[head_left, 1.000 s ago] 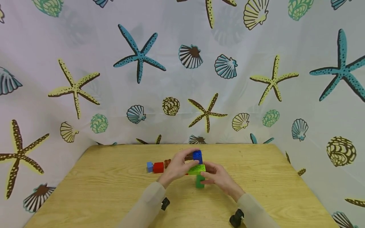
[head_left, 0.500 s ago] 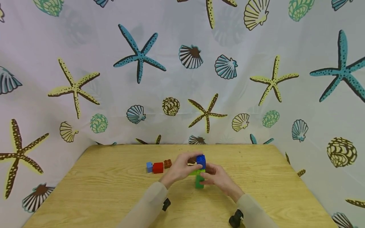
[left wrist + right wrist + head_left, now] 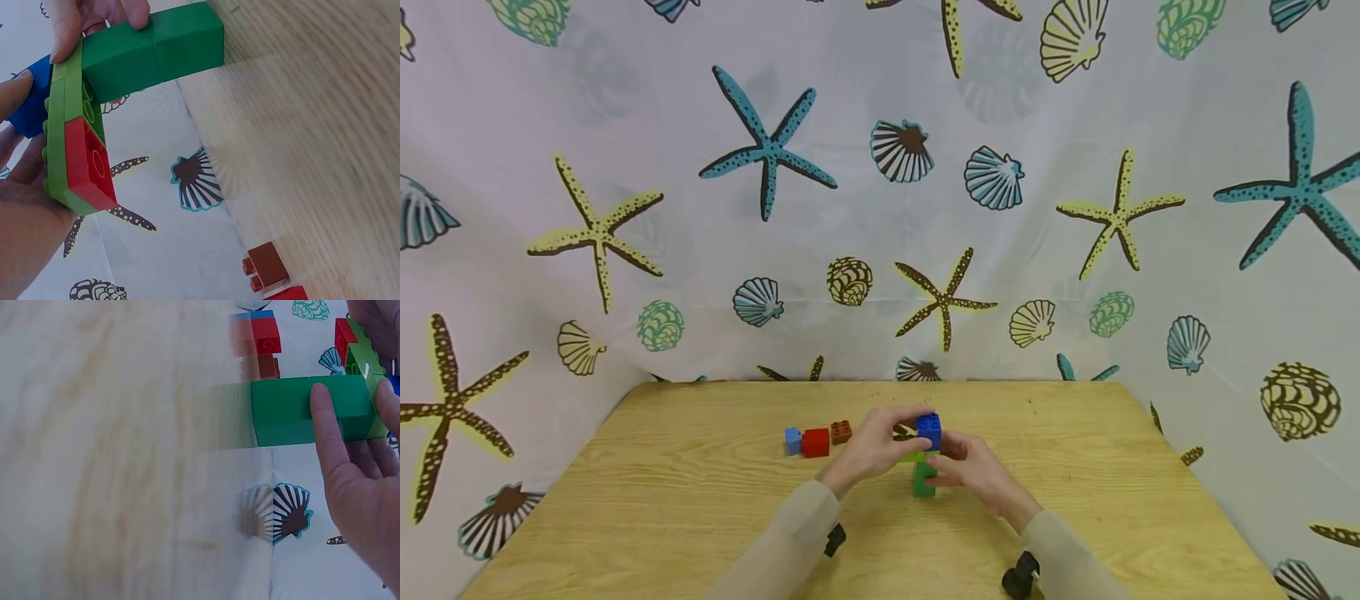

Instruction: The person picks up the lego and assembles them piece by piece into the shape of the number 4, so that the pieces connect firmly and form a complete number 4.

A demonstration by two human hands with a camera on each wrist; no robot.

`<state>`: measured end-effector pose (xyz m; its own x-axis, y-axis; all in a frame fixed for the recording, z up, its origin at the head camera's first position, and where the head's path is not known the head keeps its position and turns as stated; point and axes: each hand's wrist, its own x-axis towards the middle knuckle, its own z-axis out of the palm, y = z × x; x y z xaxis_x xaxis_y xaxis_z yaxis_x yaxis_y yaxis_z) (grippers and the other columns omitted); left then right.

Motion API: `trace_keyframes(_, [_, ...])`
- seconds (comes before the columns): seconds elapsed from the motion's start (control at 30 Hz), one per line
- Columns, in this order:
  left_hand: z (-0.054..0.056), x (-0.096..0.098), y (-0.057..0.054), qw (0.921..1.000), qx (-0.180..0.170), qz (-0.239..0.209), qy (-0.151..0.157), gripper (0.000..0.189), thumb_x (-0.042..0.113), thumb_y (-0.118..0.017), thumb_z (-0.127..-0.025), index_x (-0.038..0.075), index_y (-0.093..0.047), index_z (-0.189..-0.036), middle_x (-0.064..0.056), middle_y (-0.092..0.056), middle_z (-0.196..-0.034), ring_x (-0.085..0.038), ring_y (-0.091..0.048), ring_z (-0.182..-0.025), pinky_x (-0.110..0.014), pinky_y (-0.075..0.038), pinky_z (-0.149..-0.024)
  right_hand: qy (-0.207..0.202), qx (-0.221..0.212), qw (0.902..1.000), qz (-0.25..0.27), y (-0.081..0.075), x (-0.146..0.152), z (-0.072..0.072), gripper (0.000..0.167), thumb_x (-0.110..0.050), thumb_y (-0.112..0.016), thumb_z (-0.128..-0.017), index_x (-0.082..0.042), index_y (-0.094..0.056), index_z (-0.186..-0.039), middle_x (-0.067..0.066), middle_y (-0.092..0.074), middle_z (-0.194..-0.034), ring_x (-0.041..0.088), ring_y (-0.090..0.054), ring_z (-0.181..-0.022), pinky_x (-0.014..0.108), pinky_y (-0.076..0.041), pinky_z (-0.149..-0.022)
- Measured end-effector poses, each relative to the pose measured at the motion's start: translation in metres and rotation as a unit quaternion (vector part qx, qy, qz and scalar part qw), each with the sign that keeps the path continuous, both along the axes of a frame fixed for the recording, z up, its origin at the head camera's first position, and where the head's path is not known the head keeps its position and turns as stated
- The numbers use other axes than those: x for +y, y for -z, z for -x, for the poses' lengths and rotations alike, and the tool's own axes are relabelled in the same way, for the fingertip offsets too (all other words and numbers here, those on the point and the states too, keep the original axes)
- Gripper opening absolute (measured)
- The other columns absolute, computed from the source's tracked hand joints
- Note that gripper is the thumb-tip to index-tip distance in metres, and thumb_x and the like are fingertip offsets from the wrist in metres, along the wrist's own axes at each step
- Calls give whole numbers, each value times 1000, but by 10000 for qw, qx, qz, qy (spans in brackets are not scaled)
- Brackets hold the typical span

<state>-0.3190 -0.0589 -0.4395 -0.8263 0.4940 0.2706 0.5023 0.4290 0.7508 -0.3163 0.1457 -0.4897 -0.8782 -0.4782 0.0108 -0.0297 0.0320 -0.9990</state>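
Two dark green bricks (image 3: 184, 44) stand one on the other as a column on the table. Lime green bricks (image 3: 56, 150) lie across the top and jut out leftward, with a red brick (image 3: 87, 164) fixed beneath the overhanging end. My left hand (image 3: 871, 447) pinches a blue brick (image 3: 928, 432) between thumb and fingers, down at the right end of the lime bricks, above the column. From the right, my right hand (image 3: 983, 477) grips the column and the lime end; one finger presses the side of the green bricks in the right wrist view.
Left of the hands, a red brick (image 3: 816, 442), a light blue brick (image 3: 792, 441) and a brown brick (image 3: 841, 431) lie close together on the wooden table (image 3: 700, 500). A curtain (image 3: 820, 208) printed with shells and starfish hangs behind the table and along its sides.
My left hand has brought the blue brick slightly right and down onto the end of the lime bricks. The right hand has barely moved and keeps its grip.
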Motion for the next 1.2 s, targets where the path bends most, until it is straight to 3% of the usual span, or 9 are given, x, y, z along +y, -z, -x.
trace_keyframes(0.33, [0,-1,3,9997,202,74,-78,47,21,-72,-90,13,-60,-135,-3,-69,-119,-18,-63,-104,-38,-53,-92,-90,-33,9999,50,0,0,1,53,-21,-62,-97,-7,-46,-146,18,-54,-139,27,-59,-120,43,-55,-91])
trace_keyframes(0.8, [2,-3,8,9999,129,-100,29,47,20,-71,-91,12,-59,-136,-3,-70,-115,-17,-64,-103,-38,-53,-92,-117,-115,9998,76,0,2,1,56,-20,-63,-96,-9,-43,-147,18,-53,-139,25,-60,-118,44,-55,-91])
trace_keyframes(1.2, [1,-8,15,9993,-59,-308,-211,47,23,-75,-87,18,-61,-132,-5,-71,-115,-20,-67,-102,-41,-53,-91,37,-251,9996,93,-1,1,-1,60,-22,-66,-94,-12,-40,-148,21,-51,-140,29,-60,-118,47,-55,-90])
